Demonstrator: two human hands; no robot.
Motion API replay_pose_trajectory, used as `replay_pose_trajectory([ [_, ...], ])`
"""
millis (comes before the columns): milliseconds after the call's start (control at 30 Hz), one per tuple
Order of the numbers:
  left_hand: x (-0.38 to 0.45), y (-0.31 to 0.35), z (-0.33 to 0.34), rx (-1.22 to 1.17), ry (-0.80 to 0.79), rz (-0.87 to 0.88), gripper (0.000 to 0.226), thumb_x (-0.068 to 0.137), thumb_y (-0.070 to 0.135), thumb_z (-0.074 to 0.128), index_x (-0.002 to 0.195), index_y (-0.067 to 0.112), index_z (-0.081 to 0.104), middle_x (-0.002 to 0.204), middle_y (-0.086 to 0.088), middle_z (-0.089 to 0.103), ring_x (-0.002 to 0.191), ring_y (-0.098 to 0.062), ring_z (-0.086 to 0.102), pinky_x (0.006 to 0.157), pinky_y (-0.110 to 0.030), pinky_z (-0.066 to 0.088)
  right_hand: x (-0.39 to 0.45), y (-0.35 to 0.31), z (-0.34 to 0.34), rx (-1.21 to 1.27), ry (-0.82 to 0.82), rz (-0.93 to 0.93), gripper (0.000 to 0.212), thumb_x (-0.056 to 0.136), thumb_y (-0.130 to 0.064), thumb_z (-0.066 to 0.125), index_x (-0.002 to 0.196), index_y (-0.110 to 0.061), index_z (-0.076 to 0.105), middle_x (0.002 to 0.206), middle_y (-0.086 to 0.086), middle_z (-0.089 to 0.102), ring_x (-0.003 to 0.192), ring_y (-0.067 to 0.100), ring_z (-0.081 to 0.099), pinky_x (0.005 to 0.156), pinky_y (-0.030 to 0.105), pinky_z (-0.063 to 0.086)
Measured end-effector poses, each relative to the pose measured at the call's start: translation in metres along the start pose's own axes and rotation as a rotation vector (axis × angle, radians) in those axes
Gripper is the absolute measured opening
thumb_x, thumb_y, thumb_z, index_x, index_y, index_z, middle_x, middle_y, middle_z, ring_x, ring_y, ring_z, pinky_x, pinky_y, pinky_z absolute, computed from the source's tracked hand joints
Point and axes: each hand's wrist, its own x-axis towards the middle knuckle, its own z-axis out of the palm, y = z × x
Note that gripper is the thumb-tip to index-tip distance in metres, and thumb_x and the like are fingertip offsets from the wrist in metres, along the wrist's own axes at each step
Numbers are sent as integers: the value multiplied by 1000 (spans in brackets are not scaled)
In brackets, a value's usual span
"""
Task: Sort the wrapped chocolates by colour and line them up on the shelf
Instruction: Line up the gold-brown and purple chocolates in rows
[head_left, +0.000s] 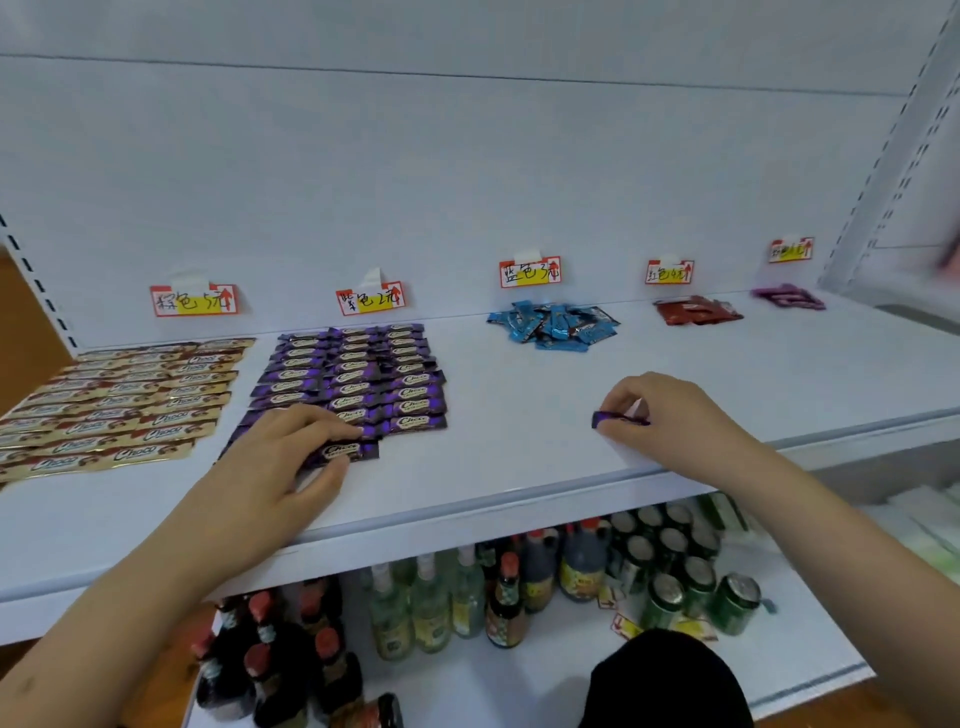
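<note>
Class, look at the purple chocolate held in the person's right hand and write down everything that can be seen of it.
The purple chocolate is a small bar in a shiny, foil-like purple wrapper. It lies roughly level, its left end sticking out past the fingers of the right hand, which pinches it and hides most of it. No print is readable. It is held low over the bare white shelf, right of the purple rows; whether it touches the shelf cannot be told.

Purple chocolates (358, 382), gold chocolates (130, 405), white shelf (519, 467)
</note>
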Motion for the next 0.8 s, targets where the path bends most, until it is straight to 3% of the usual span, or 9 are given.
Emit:
replay_pose_trajectory([
  [233,-2,1,-1,16,-21,-12,34,97,36,51,130,32,58,125,22,47,118,2,38,98,-18,28,10,-41,11,159,42,-152,17,82,-16,74,79,-28,61,78,-11,62,71,9,56,59,13,42],
  [333,-4,2,-2,10,-20,-11,34,97,34,52,131,32,57,125,23,46,117,6,35,96,-14,26,11,-65,25,114,54,-307,13,86,-19,71,86,-27,61,84,-13,60,77,4,56,66,17,44],
  [433,-4,2,-2,8,-29,-12,35,98,35,51,132,34,55,125,25,44,119,4,36,96,-14,25,10,-75,30,90,-78,-424,17,85,-34,73,98,-32,63,93,-21,58,89,-4,53,73,10,42],
  [633,-3,0,0,9,-32,-15,35,98,35,51,133,34,55,127,22,45,121,2,36,95,-13,24,7,-49,7,50,-78,-377,22,90,-23,68,105,-38,64,102,-25,59,95,-7,53,78,7,42],
  [800,-3,0,-1,25,-36,-13,36,97,35,51,133,32,55,129,19,47,121,0,37,97,-18,27,2,-57,24,37,-157,-464,23,93,-27,65,113,-37,69,107,-23,61,98,-2,55,84,16,46],
])
